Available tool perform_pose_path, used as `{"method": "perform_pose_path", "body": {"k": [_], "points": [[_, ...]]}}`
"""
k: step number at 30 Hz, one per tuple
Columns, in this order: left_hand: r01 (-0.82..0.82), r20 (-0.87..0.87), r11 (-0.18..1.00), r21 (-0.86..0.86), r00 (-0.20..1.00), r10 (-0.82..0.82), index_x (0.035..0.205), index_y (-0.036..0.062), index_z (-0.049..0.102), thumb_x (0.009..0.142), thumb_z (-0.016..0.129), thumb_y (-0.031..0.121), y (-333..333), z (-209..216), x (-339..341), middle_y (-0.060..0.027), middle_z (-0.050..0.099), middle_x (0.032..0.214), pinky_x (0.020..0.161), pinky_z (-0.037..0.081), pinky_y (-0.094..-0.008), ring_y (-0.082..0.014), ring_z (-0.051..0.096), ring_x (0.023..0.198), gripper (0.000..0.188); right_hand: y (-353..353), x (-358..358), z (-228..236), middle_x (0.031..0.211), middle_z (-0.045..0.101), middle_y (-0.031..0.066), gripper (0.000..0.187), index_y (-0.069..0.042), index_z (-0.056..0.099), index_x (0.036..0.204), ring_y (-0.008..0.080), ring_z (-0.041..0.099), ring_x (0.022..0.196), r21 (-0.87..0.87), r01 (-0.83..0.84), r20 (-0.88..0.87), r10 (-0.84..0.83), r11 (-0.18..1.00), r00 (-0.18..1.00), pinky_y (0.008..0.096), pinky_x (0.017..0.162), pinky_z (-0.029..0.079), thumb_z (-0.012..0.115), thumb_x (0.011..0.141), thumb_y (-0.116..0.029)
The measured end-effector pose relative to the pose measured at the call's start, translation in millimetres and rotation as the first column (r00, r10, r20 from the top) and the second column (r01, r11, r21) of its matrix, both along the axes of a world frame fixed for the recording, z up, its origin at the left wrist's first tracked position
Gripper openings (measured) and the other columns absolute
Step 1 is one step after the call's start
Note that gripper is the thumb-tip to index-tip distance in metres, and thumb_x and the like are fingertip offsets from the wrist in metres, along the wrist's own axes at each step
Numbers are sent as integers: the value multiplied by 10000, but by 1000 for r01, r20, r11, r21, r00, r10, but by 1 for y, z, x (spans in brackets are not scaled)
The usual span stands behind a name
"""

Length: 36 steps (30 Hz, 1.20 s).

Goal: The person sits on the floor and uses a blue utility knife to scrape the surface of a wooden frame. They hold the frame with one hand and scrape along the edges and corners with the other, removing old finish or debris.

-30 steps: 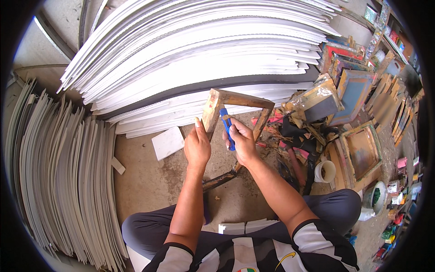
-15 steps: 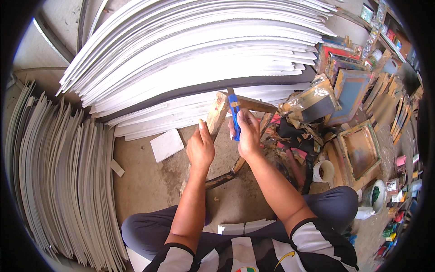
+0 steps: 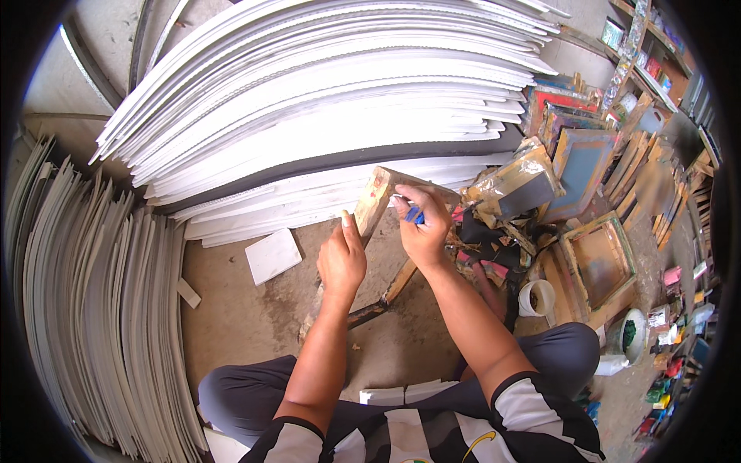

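Observation:
A worn wooden frame (image 3: 376,199) is tilted up in front of me, its pale, scraped corner pointing away. My left hand (image 3: 342,258) is closed round its left bar, thumb lying along the wood. In my right hand (image 3: 424,231) is a blue utility knife (image 3: 415,215), mostly covered by the fingers. That hand is right beside the frame's upper corner, fingertips close to the far bar. Whether the blade meets the wood is hidden.
White sheets (image 3: 324,100) are stacked high ahead, grey sheets (image 3: 108,309) at left. A white square piece (image 3: 273,256) lies on the floor. To the right are paint-stained screen frames (image 3: 598,258), a white cup (image 3: 536,299), dark scraps (image 3: 494,245) and many small containers.
My right hand has turned over, so the knife that stood upright is now largely behind the fingers at the frame's corner. The left hand keeps its hold. The whole view has shifted slightly.

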<state>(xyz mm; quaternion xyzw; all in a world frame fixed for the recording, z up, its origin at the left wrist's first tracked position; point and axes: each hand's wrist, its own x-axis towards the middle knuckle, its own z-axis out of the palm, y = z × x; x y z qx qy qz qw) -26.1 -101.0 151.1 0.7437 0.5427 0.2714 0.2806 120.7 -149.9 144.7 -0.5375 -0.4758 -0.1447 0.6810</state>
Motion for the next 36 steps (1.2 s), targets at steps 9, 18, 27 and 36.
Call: {"method": "perform_pose_path", "body": {"k": [9,18,27,36], "points": [[25,-44,999,46,999,-23,936,37,710,1097,280,510,-6,4,0,-279,700,833,771,503,-596,-519,661,847,659,9,19,-2,868,683,83,187,-73,725,964,281,690,734,77,183,417,-198,980,887,375,608,535,768,809,22],[35,-3,998,51,999,-34,921,21,720,1093,277,530,-4,0,0,-279,694,829,776,493,-587,-508,661,858,697,12,19,7,795,631,30,197,-109,623,855,239,656,647,-25,298,452,-255,954,855,355,561,488,775,739,-62],[8,-32,999,48,999,-6,932,15,727,1092,286,524,-3,-4,4,-290,692,837,777,491,-601,-528,653,861,693,9,32,30,785,625,77,91,-53,592,898,290,651,632,-11,280,287,-265,960,920,371,567,499,656,874,7],[-28,-14,999,39,999,29,994,42,729,1096,274,513,7,-3,-3,-288,702,853,795,502,-600,-519,663,877,662,-6,16,-12,739,599,94,419,-44,580,1051,246,639,631,-295,98,-101,-133,950,986,392,576,461,461,1070,-446]]}}
